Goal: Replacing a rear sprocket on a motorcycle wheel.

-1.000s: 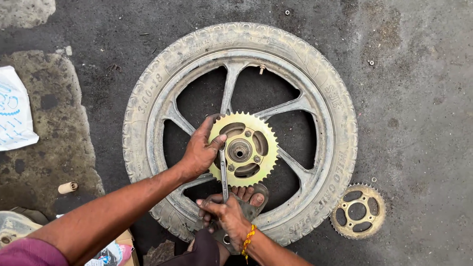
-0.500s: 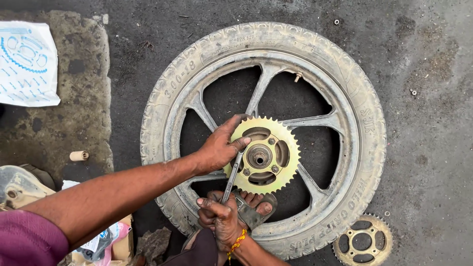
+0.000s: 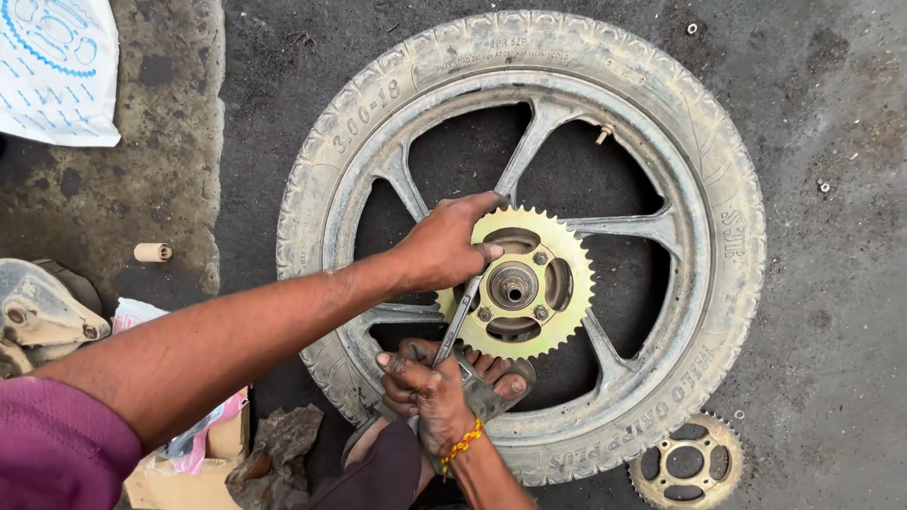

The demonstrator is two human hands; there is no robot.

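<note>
The gold sprocket sits flat on the hub at the middle of the wheel, which lies on its side on the dark ground. My left hand rests on the sprocket's left edge, palm down, fingers spread along the toothed rim and the thumb pressing near one of the bolts. My right hand is just below it, fingers curled around the lower end of a slim metal wrench, whose shaft runs up and slightly right to meet the sprocket at its lower left, close to a bolt by the hub; the tool's tip is partly hidden under my left thumb, so I cannot tell exactly how it seats. A beaded orange and yellow band circles my right wrist. My sandalled foot presses on the near part of the tyre, right behind my right hand. The wheel's grey spokes fan out from the hub to the rim, and the worn tyre wraps around it. Near the lower right, off the tyre, a second, dirtier sprocket lies flat on the ground. Well off to the left sit a small pale tube, a white printed bag at the upper corner, and a grey metal part at the edge.
</note>
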